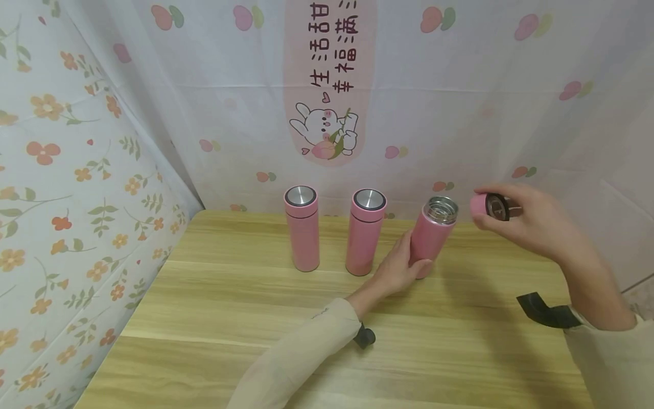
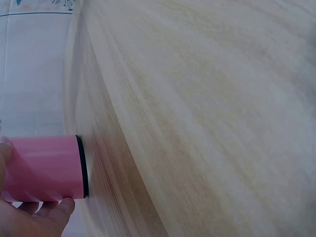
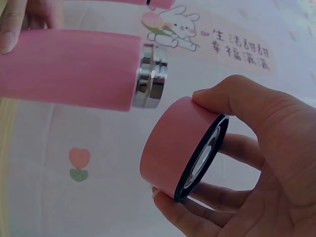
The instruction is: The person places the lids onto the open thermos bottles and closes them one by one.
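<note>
My left hand (image 1: 395,267) grips the lower body of a pink thermos bottle (image 1: 430,236). The lid is off this bottle, so its bare steel neck (image 3: 151,76) shows. In the left wrist view the black-rimmed base (image 2: 83,167) is right at the tabletop. Off to the right of the neck, my right hand (image 1: 536,224) holds the pink lid (image 3: 173,145) between thumb and fingers. A black ring and silvery top show on the lid, which is tilted and apart from the bottle.
Two more pink thermos bottles, a middle one (image 1: 364,244) and a left one (image 1: 305,238), stand upright with lids on. All are near the back edge of the wooden table (image 1: 230,307). Behind hangs a printed white curtain (image 1: 245,113); a floral one (image 1: 76,187) hangs at left.
</note>
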Action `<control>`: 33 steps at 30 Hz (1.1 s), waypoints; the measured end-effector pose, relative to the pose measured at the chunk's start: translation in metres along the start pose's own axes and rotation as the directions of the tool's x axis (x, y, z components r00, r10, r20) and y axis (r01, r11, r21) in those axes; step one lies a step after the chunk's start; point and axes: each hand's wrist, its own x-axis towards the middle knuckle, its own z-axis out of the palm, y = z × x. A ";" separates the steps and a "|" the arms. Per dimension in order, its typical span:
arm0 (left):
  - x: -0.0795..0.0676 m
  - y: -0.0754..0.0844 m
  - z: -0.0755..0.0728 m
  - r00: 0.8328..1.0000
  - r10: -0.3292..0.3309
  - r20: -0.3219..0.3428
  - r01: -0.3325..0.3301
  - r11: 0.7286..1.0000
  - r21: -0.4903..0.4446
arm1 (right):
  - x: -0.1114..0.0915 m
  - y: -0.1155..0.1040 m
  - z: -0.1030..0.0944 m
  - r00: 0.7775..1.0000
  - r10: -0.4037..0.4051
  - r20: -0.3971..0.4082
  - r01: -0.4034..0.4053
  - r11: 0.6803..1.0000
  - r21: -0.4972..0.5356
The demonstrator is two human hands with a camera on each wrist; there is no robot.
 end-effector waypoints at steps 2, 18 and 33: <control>0.000 0.000 0.000 1.000 0.001 -0.001 -0.001 1.000 0.002 | 0.002 -0.003 -0.001 1.000 -0.009 -0.006 0.009 1.000 0.023; 0.000 -0.001 0.002 1.000 0.003 -0.009 -0.002 1.000 0.021 | 0.024 -0.017 0.007 0.993 -0.022 -0.114 0.052 0.963 0.264; 0.001 -0.001 0.003 1.000 0.001 -0.007 -0.001 0.999 0.032 | 0.032 -0.051 0.013 0.971 -0.089 -0.223 0.181 0.882 0.435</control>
